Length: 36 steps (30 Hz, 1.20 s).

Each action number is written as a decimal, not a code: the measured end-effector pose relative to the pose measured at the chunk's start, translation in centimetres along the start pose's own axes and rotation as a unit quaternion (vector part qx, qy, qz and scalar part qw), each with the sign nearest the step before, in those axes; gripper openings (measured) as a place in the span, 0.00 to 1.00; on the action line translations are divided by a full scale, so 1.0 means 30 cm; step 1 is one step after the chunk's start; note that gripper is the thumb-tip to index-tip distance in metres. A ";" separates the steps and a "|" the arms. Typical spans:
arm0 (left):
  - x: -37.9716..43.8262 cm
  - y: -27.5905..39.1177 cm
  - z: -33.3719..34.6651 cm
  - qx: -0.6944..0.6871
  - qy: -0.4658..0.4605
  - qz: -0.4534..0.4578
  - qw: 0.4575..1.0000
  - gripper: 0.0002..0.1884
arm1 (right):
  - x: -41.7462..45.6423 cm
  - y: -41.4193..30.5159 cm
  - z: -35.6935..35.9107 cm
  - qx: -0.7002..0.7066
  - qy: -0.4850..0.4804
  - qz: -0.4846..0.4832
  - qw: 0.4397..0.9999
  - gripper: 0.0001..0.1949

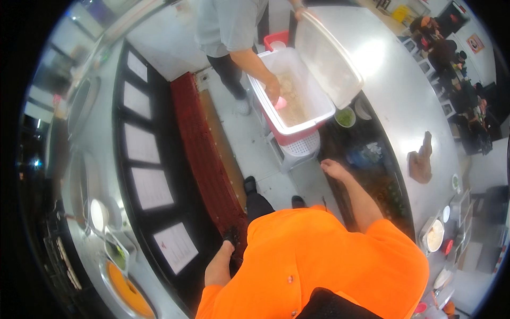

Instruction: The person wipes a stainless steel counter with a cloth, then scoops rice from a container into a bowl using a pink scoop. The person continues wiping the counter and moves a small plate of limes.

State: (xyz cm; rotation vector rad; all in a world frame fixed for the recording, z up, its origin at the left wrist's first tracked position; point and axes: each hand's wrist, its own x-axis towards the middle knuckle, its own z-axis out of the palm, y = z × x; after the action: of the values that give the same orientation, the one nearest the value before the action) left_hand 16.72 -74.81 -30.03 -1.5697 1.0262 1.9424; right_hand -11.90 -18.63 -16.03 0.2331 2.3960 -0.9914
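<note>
My right hand (334,168) hangs beside the dark shelf under the steel counter, near a white plastic stool (301,149); no object shows in it, and its fingers are partly curled. Low on the other side is my left hand (230,239), with something dark at its fingers that I cannot make out. On the stool stands a red and white cooler box (295,130) holding a pale, grainy food like rice. A co-worker in a grey shirt reaches into it with a pink scoop (280,103) and holds up its white lid (326,60) with the other hand.
A steel counter (398,95) curves along the right, bearing a brown object and food containers. The shelf below holds a bowl of chopped greens (345,117) and plastic bags. At left, another steel counter carries a pan of orange food (129,293). A red step (203,147) edges the floor.
</note>
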 end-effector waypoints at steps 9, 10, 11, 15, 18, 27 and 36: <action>0.124 0.604 -0.102 0.189 0.003 -0.014 0.982 0.13 | -0.136 -0.103 0.462 -0.007 -0.162 0.153 0.975 0.22; 0.124 0.675 -0.088 0.197 0.008 -0.008 0.980 0.13 | -0.175 -0.105 0.499 0.056 -0.143 0.189 0.970 0.22; 0.124 0.732 -0.067 0.203 0.013 -0.005 0.979 0.13 | -0.223 -0.099 0.535 0.117 -0.123 0.224 0.960 0.22; 0.212 0.993 0.047 0.304 0.033 0.025 0.952 0.15 | -0.248 -0.018 0.661 0.131 -0.058 0.142 0.979 0.22; 0.171 1.137 0.254 0.274 -0.052 0.050 0.959 0.16 | -0.235 -0.093 0.625 0.137 -0.011 0.233 0.963 0.22; 0.277 1.172 0.333 0.318 -0.149 0.066 0.934 0.16 | -0.140 -0.227 0.598 0.191 0.117 0.223 0.949 0.21; 0.366 0.999 0.203 0.343 -0.163 -0.023 0.925 0.17 | -0.291 -0.128 0.640 0.185 0.079 0.294 0.935 0.21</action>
State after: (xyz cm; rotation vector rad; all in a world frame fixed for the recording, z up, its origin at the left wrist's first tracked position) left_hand -11.82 -90.23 -31.91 -0.8411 1.3091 1.4906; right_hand 1.96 -34.38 -20.35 1.1302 2.0403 -1.1371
